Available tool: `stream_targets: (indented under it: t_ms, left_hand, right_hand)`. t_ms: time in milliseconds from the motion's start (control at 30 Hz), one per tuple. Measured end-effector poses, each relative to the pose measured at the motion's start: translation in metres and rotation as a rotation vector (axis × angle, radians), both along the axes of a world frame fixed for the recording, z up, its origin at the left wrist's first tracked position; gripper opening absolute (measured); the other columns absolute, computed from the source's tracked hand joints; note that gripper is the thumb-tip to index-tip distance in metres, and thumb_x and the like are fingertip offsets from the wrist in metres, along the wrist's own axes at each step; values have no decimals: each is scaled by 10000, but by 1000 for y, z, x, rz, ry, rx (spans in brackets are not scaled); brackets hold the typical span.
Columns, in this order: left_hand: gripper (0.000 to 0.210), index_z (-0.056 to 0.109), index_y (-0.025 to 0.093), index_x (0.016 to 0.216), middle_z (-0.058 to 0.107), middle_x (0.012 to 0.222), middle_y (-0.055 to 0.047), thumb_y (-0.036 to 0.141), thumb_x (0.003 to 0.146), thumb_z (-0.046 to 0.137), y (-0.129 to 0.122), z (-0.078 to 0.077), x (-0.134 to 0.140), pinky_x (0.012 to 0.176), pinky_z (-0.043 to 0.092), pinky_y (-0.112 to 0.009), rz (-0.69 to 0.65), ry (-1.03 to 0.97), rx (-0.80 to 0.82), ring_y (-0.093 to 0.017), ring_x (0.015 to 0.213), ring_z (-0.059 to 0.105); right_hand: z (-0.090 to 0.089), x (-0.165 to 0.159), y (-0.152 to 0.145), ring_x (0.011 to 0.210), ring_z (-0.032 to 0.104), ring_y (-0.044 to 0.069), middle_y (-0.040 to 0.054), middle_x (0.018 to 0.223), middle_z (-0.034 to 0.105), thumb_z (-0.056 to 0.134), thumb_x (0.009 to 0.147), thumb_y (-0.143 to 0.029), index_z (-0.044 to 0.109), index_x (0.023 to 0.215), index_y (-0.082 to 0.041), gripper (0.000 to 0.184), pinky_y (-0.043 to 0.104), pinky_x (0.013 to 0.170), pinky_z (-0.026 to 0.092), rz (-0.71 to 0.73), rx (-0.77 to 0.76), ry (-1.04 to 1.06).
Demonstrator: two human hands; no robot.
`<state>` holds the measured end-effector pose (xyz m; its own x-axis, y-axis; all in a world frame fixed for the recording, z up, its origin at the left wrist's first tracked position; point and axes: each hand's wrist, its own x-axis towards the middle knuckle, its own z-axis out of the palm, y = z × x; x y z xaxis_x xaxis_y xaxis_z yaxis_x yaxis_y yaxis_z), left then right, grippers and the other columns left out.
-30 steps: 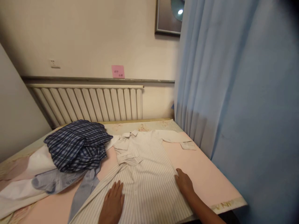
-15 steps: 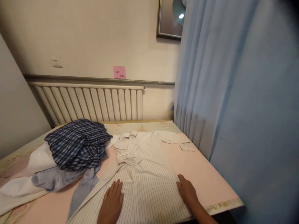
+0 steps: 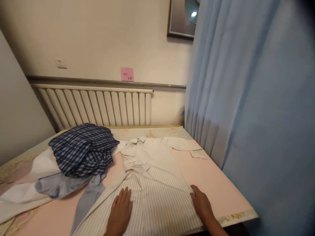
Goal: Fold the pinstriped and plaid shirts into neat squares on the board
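Shirt (image 3: 162,186) on tabletop (image 3: 237,216); pink strip (image 3: 214,177) R of it, to edge nr curtain (image 3: 221,82) — plaid cloth (image 3: 83,150) L. Pinstriped, rumpled. L hand (image 3: 120,209) flat atop, grip unfurled, nil held; R hand (image 3: 201,203) at side edge — can't tell grip.

White shirt (image 3: 159,183), thin dark stripes — mostly flat on a pink cover (image 3: 216,183), collar (image 3: 141,139) at the far end

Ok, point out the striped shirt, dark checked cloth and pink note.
Striped shirt (image 3: 156,183), head view: middle of its body.
Dark checked cloth (image 3: 83,150), head view: middle of the bundle.
Pink note (image 3: 127,74), head view: centre of its face.
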<state>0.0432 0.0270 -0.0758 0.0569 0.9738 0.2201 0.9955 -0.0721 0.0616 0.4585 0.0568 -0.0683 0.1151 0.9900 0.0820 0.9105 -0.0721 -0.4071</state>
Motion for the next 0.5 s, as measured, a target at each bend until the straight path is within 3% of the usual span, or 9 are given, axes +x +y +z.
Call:
stream_targets:
  t_ms: [267, 367, 500]
  left_hand:
    - [504, 520, 174, 1357, 422, 1489, -80, 357, 930, 324, 25, 18, 17, 1125, 287, -459, 25, -68, -135, -250, 1403, 336]
    - [491, 541, 165, 1337, 451, 1471, -86, 342, 934, 325, 44, 19, 16, 1123, 301, -448, 7, -89, -111, -246, 1397, 348]
    - [495, 505, 173, 1369, 428, 1487, -81, 277, 916, 336, 67, 11, 10, 1100, 347, -429, -5, -119, -51, -225, 1391, 360]
  right_hand:
    - [2, 18, 15, 1072, 635, 228, 120, 1147, 682, 403, 897, -235, 581, 1230, -159, 385, 299, 887, 441, -28, -75, -56]
    - [21, 12, 36, 1057, 632, 233, 123, 1147, 675, 430, 885, -238, 621, 1154, -167, 337, 301, 864, 438, -41, -4, -94]
    - [64, -24, 89, 792, 656, 203, 76, 850, 715, 423, 880, -221, 659, 912, -181, 242, 270, 687, 424, 56, 54, -30]
